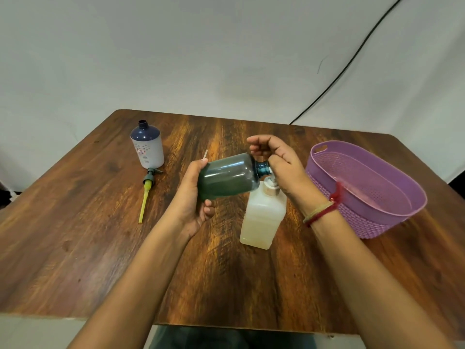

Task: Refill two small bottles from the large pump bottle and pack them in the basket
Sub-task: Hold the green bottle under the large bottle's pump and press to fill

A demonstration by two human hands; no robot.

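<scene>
My left hand [192,197] grips a dark green translucent small bottle [227,176], tilted on its side with its open neck pointing right at the pump spout. My right hand [279,165] rests on top of the pump head of the large whitish pump bottle [263,219], which stands upright on the table; the pump head is mostly hidden under the palm. A second small bottle [147,144], white with a dark blue top and an open neck, stands at the back left. Its removed pump [147,190] with a yellow tube lies just in front of it. The purple basket [402,195] sits at the right.
Everything is on a dark wooden table [100,248] in front of a white backdrop. A black cable [352,59] runs down the backdrop behind the right rear corner. A small thin stick [205,154] lies behind the green bottle.
</scene>
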